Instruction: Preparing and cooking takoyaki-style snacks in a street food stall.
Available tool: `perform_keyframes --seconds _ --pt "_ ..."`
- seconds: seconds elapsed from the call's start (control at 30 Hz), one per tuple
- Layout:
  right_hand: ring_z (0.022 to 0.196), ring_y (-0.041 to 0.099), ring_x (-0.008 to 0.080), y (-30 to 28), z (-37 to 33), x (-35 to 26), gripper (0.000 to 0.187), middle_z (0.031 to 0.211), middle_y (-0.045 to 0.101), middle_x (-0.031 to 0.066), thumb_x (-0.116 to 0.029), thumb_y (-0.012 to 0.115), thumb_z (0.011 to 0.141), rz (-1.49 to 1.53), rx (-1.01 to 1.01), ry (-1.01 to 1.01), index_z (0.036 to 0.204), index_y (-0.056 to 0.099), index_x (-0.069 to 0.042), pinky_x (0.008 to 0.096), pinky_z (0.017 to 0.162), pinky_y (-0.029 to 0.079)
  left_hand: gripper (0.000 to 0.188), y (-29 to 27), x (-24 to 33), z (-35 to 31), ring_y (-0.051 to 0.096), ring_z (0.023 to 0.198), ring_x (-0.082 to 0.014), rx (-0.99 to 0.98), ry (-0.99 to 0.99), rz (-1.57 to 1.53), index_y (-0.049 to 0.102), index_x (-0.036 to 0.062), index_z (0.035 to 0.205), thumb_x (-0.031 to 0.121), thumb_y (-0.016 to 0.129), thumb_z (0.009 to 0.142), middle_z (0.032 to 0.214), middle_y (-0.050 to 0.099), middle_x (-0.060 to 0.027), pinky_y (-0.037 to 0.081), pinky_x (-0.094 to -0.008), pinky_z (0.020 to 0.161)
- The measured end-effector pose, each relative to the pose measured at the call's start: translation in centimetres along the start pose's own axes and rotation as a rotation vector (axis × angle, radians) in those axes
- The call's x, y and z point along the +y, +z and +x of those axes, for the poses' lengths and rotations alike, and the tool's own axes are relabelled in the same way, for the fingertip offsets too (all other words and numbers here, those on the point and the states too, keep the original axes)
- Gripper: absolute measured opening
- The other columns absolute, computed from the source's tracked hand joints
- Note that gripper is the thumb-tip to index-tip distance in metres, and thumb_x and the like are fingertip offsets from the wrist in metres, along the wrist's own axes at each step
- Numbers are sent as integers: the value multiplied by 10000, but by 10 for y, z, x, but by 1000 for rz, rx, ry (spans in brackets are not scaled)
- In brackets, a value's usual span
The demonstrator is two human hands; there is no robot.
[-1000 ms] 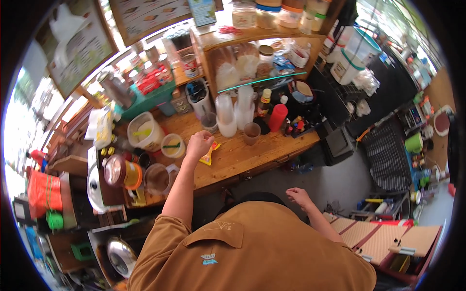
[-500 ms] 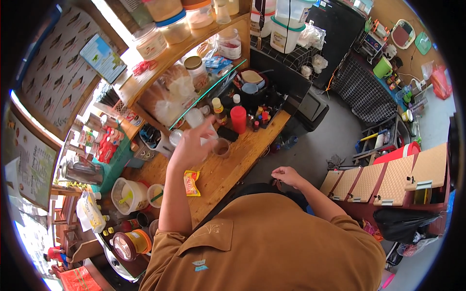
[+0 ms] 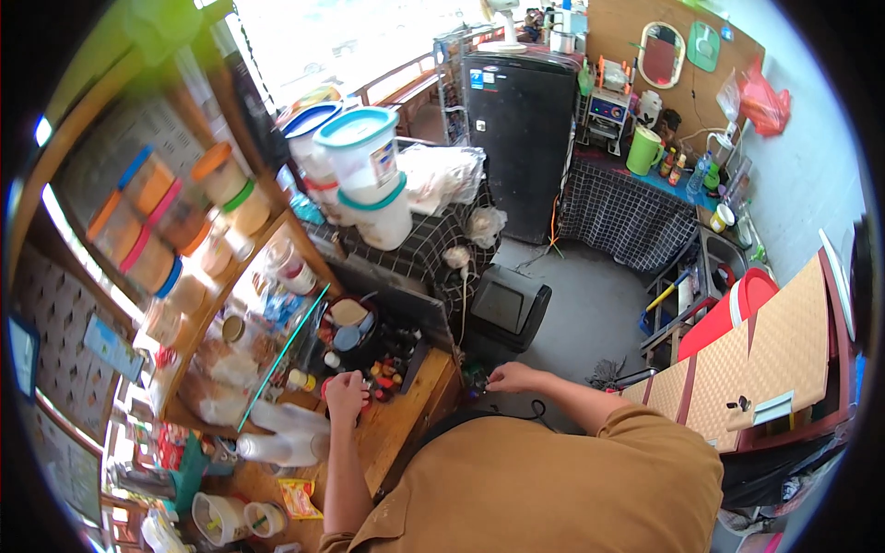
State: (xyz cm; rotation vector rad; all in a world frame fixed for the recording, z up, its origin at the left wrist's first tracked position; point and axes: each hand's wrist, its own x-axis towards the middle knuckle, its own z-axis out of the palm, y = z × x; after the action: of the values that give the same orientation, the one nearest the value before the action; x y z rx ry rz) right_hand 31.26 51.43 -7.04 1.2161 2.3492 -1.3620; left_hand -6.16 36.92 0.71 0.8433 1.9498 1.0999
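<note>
Your left hand [image 3: 346, 394] sits curled atop red container [image 3: 361, 398] on wooden surface [image 3: 406, 415]; grasp prob., can't confirm. Right hand [image 3: 510, 376] lies apart to the right at surface edge, fingers pinched, contents unclear. Left is nearer.

Bench [image 3: 406, 419]: under left hand [image 3: 345, 394], with small bottles [image 3: 383, 373] just beside it.
Stacked cups [image 3: 277, 433]: lying left of that hand.
Bin [image 3: 505, 309]: on floor, behind right hand [image 3: 512, 376].
Tubs [image 3: 369, 175]: stacked behind bench.
</note>
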Motion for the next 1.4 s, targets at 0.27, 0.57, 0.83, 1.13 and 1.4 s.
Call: perform_keyframes --seconds 0.27,0.57,0.83,1.13,1.4 --pt "1024 684 306 -93 -26 105 513 1092 729 152 -469 697 844 155 242 165 1144 722 -53 396 908 522 391 39 -5 75 649 497 -219 393 -231 64 640 -96 891 282 559 944 683 665 -151 561 -348 403" --pt "1012 689 325 -51 -48 161 537 1059 729 179 -477 711 829 170 183 262 1116 724 -23 393 893 531 336 42 8 99 632 492 -306 437 -334 -124 592 -106 845 219 516 885 684 633 -204 569 -434 414" --pt "1028 685 337 -24 -46 185 543 1078 724 190 -477 704 829 105 128 276 1125 720 -22 404 906 531 308 36 16 116 653 526 -332 391 -460 10 586 -114 845 179 512 904 718 648 -220 591 -456 465" --pt "1011 694 324 -14 -46 194 525 1065 731 177 -478 717 819 106 125 262 1099 733 -35 399 899 537 193 14 -1 136 675 654 -396 340 -526 -338 539 -113 910 53 455 860 794 640 -239 599 -558 587" --pt "798 626 163 -36 -11 152 463 911 700 58 -424 743 859 241 32 134 1120 711 -44 310 742 517 233 7 47 100 672 572 -359 352 -368 -377 531 -135 875 88 469 854 739 634 -237 622 -509 532"
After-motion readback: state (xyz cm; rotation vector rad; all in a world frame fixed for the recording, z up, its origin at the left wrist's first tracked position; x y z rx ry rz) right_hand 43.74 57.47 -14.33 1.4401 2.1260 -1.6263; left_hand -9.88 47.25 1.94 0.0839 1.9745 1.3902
